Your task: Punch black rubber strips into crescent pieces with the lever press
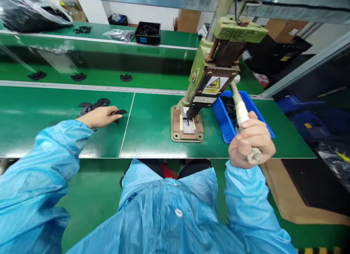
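Note:
My left hand point(100, 116) pinches a black curved piece point(120, 112) above the green bench, left of the white seam line. Beside and behind that hand lies a loose pile of similar black curved pieces point(102, 101), partly covered by the hand. My right hand point(253, 141) is wrapped round the taped lever handle point(241, 108) of a green hand press point(201, 68). Under the press ram, a metal fixture point(188, 127) sits on the bolted base; a small dark part shows at its middle, too small to name.
Right of the press, a blue bin point(224, 122) holds black parts. Single curved pieces point(125, 77) lie along the raised ledge behind. A black tray point(147, 33) and plastic bags point(120, 35) stand on the back shelf. A metal beam point(164, 2) crosses overhead.

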### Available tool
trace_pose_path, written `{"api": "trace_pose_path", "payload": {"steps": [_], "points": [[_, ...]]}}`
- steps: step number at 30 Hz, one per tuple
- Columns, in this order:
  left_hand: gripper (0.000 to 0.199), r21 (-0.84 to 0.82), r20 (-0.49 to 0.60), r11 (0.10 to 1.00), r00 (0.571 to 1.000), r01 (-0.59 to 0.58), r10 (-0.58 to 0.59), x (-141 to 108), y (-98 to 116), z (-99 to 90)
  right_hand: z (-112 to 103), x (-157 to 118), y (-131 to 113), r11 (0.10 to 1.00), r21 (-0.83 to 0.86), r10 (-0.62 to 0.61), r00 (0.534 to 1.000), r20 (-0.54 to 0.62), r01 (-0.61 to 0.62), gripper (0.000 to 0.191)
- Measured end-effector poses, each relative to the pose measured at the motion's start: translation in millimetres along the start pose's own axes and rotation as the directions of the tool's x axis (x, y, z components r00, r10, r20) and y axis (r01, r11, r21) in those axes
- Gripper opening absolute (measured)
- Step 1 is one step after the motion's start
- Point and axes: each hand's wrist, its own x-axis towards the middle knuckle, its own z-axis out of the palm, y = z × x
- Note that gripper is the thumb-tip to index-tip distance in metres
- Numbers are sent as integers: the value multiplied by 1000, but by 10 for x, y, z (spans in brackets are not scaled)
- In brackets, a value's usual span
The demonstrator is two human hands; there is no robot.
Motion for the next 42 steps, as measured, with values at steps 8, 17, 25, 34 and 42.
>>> {"api": "trace_pose_path", "payload": {"steps": [8, 17, 25, 34, 42], "points": [[43, -781, 25, 622, 993, -50, 112, 312, 1844, 1094, -50, 9, -54, 1000, -4, 17, 995, 98, -16, 41], [16, -748, 1, 660, 994, -74, 113, 750, 2438, 1254, -96, 16, -72, 1000, 29, 2, 988, 152, -7, 35], [19, -659, -28, 738, 985, -145, 169, 849, 2463, 1238, -98, 8, -69, 1000, 21, 10, 989, 150, -14, 37], [20, -714, 98, 700, 988, -13, 118, 853, 2505, 1169, -85, 10, -84, 999, 17, 28, 991, 132, -30, 38], [21, -737, 292, 651, 954, 182, 64, 897, 2583, 1070, -62, -25, -92, 999, 6, 37, 994, 104, -38, 42]]}}
